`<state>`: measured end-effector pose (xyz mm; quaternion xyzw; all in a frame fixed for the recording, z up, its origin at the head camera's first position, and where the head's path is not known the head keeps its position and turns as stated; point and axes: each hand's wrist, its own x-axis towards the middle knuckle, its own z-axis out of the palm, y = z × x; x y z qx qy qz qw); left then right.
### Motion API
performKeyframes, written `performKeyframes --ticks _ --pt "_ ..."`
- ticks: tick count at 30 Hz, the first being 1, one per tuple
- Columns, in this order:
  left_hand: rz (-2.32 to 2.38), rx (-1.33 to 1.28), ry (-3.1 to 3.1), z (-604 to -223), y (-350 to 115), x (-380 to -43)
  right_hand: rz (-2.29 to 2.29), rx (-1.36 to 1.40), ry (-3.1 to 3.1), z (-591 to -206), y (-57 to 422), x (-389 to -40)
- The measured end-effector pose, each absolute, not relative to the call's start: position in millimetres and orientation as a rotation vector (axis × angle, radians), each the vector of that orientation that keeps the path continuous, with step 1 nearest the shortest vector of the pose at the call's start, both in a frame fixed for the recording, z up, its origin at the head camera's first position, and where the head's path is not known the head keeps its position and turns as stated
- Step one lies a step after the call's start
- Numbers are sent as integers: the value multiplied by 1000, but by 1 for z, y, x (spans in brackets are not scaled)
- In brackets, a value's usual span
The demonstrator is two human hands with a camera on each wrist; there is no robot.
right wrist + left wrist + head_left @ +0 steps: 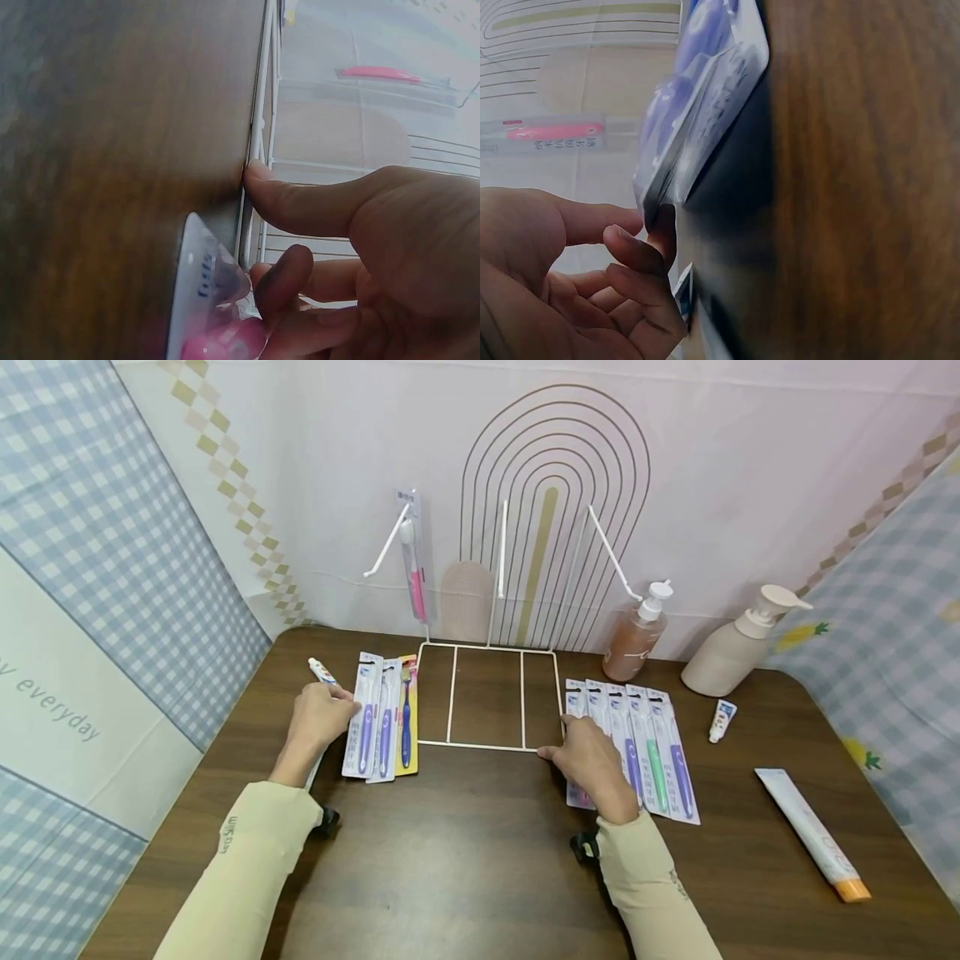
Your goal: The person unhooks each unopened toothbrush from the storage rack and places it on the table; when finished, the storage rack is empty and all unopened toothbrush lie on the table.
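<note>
My left hand (321, 714) pinches the left edge of a packaged purple toothbrush (365, 722), which appears slightly raised from the table in the left wrist view. Beside it lie another packaged purple toothbrush (386, 727) and a blue toothbrush on a yellow card (407, 718). The right hand (592, 756) grips the front right corner of a white wire display rack (472, 745); its thumb (281, 196) lies on the front wire. One packaged pink toothbrush (415, 577) hangs on the rack's left hook. Under and beside the right hand is a row of packaged toothbrushes (654, 760), partly hidden.
A pink pump bottle (632, 643) and a beige pump bottle (727, 656) stand at the back right. Small toothpaste tubes lie at the right (722, 721) and behind my left hand (321, 672). A larger tube with an orange cap (813, 835) lies far right.
</note>
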<state>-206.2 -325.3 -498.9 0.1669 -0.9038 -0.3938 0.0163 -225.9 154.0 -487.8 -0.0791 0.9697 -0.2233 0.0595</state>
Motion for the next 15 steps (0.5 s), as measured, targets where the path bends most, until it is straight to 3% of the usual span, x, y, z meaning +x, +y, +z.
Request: performKeyframes --ticks 6,15 --pt "-1305 532 -2808 -497 -323 -204 -670 -244 2936 -488 153 -227" --pt "-1219 514 -2930 -437 -288 -168 -673 -228 2922 -487 153 -226"
